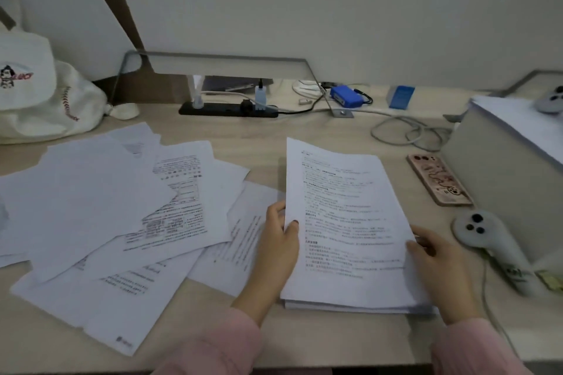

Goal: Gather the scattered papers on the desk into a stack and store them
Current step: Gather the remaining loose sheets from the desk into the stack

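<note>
Fingers (291, 227) on the left hand (278, 240) are clamped on the stack (344, 222) of printed papers, thumb pressed on top of its left edge and the other fingers tucked out of sight behind. Over on the far side, the right hand (438, 271) pinches the stack's right edge, thumb on the top sheet. Both hands grip it, pink sleeves (219, 347) reaching in from the bottom. The stack sits right of centre on the desk (304, 341), its near edge low against the wood, top page covered in lines of text.

Swing left and it's a mess: loose sheets (106, 207) fanned out and overlapping across the left half of the desk, some printed, some blank side up, the nearest one just beside the left hand.

Right of the stack lies a phone (438, 179) in a patterned case, and near it a white controller (487, 240) leaning by a grey box (502, 167). At the back, a black power strip (225, 109) with plugs in it, a blue pack (347, 95), a looped cable (408, 134), and a white tote bag (36, 94) in the far left corner.
</note>
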A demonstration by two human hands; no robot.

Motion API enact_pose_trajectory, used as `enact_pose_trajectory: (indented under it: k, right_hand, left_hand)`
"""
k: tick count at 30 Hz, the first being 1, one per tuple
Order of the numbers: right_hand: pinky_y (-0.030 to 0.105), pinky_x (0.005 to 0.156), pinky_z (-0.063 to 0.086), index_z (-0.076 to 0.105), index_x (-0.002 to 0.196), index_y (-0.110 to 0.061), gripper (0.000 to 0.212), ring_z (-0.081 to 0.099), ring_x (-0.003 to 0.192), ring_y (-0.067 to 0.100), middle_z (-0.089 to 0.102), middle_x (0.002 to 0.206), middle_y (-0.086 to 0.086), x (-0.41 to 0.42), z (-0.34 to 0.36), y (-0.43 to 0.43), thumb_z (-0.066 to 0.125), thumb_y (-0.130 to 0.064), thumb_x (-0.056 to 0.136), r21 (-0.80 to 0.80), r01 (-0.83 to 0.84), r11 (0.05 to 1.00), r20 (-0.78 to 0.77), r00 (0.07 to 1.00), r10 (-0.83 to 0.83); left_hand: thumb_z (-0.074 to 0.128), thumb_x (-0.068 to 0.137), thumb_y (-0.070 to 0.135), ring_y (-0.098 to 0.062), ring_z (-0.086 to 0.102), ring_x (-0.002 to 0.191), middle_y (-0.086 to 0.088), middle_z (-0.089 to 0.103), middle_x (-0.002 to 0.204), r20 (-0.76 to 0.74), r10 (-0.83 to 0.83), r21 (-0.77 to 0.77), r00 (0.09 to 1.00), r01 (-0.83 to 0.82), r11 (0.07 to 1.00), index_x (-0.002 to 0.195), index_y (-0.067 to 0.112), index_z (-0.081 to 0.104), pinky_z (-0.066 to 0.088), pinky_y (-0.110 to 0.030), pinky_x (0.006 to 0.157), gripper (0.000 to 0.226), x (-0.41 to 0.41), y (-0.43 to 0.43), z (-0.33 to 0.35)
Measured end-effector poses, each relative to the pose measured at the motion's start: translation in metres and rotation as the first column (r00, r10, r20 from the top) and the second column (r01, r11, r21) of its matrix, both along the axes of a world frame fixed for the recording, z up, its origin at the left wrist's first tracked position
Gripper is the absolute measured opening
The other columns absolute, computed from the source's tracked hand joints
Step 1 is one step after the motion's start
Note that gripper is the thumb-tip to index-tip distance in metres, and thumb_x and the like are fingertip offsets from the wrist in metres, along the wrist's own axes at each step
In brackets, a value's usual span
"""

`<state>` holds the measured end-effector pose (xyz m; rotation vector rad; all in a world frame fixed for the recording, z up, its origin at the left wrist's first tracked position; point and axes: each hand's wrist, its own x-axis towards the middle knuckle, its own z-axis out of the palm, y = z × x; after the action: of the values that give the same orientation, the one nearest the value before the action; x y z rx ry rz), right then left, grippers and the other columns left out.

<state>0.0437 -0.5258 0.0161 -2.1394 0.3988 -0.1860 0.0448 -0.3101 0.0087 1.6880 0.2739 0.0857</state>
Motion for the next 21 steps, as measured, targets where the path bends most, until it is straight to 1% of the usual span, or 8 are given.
enact_pose_trajectory:
  k: [2,4,6,8,10,14,17,21]
  right_hand:
    - [0.026,0.078,0.036,0.063,0.117,-0.009,0.032,0.055,0.087,0.019,0.065,0.098,0.008,0.0,-0.008,-0.001,0.05,-0.002,0.088,0.028,0.008,1.0,-0.03,1.0,-0.007]
    - [0.025,0.079,0.036,0.062,0.118,-0.008,0.033,0.055,0.089,0.02,0.066,0.105,0.011,0.0,-0.014,-0.001,0.049,-0.002,0.089,0.036,0.019,0.999,-0.034,0.999,-0.018]
    - [0.025,0.08,0.036,0.061,0.119,-0.008,0.033,0.054,0.091,0.02,0.065,0.107,0.011,0.001,-0.016,-0.001,0.048,0.0,0.089,0.041,0.029,0.999,-0.029,0.999,-0.028]
    - [0.025,0.079,0.035,0.06,0.118,-0.008,0.034,0.053,0.089,0.02,0.064,0.104,0.01,0.002,-0.015,-0.002,0.046,0.002,0.089,0.049,0.038,0.998,-0.023,0.999,-0.037]
    - [0.024,0.075,0.034,0.06,0.117,-0.009,0.035,0.052,0.085,0.019,0.062,0.099,0.008,0.003,-0.013,-0.001,0.044,0.004,0.088,0.045,0.045,0.998,-0.017,0.999,-0.045]
    - [0.025,0.069,0.038,0.058,0.119,-0.007,0.039,0.055,0.081,0.019,0.061,0.099,0.01,0.003,-0.013,0.001,0.043,0.006,0.086,-0.044,0.009,0.999,-0.022,1.0,-0.01]
    - [0.035,0.087,0.042,0.051,0.128,-0.005,0.044,0.052,0.102,0.034,0.055,0.117,0.023,0.0,-0.011,0.006,0.046,0.004,0.085,-0.136,-0.048,0.99,-0.093,0.995,0.035]
    - [0.037,0.098,0.029,0.046,0.132,-0.003,0.05,0.038,0.12,0.04,0.045,0.129,0.027,-0.009,0.0,0.016,0.057,-0.003,0.084,-0.369,-0.106,0.924,-0.126,0.99,0.063]
  left_hand:
    - [0.04,0.095,0.007,0.003,0.055,0.09,0.008,0.053,0.116,-0.037,0.026,0.049,0.999,-0.024,0.999,0.12,0.024,0.039,0.044,-0.002,0.059,0.031,-0.001,-0.004,-0.008]
    - [0.038,0.093,0.003,-0.006,0.052,0.109,0.002,0.045,0.135,-0.052,0.018,0.117,0.998,-0.011,0.993,0.133,0.018,0.036,0.047,-0.011,0.084,0.043,-0.003,-0.008,-0.016]
    - [0.036,0.093,0.002,-0.003,0.036,0.126,0.005,0.029,0.149,-0.062,-0.027,0.16,0.998,0.037,0.986,0.143,0.021,0.025,0.033,-0.018,0.103,0.055,-0.006,-0.011,-0.02]
    - [0.033,0.095,0.003,0.006,0.02,0.126,0.012,0.016,0.153,-0.083,-0.08,0.178,0.993,0.094,0.979,0.147,0.026,0.013,0.019,-0.013,0.102,0.061,-0.008,-0.012,-0.02]
    - [0.032,0.096,0.004,0.003,0.014,0.136,0.015,0.008,0.156,-0.09,-0.131,0.209,0.987,0.147,0.967,0.148,0.027,0.009,0.013,-0.013,0.103,0.062,-0.007,-0.011,-0.022]
    - [0.034,0.096,0.004,0.001,0.007,0.141,0.015,0.003,0.157,-0.078,-0.189,0.236,0.979,0.202,0.95,0.145,0.026,0.023,0.009,-0.01,0.103,0.055,-0.006,-0.005,-0.025]
    - [0.037,0.096,0.01,-0.001,0.01,0.142,0.014,0.007,0.157,-0.088,-0.221,0.233,0.971,0.236,0.944,0.142,0.026,0.03,0.012,-0.011,0.103,0.049,-0.004,0.001,-0.024]
    - [0.042,0.096,0.014,-0.006,0.018,0.142,0.01,0.017,0.155,-0.041,-0.215,0.202,0.976,0.218,0.955,0.139,0.024,0.034,0.016,-0.026,0.117,0.045,-0.004,0.013,-0.013]
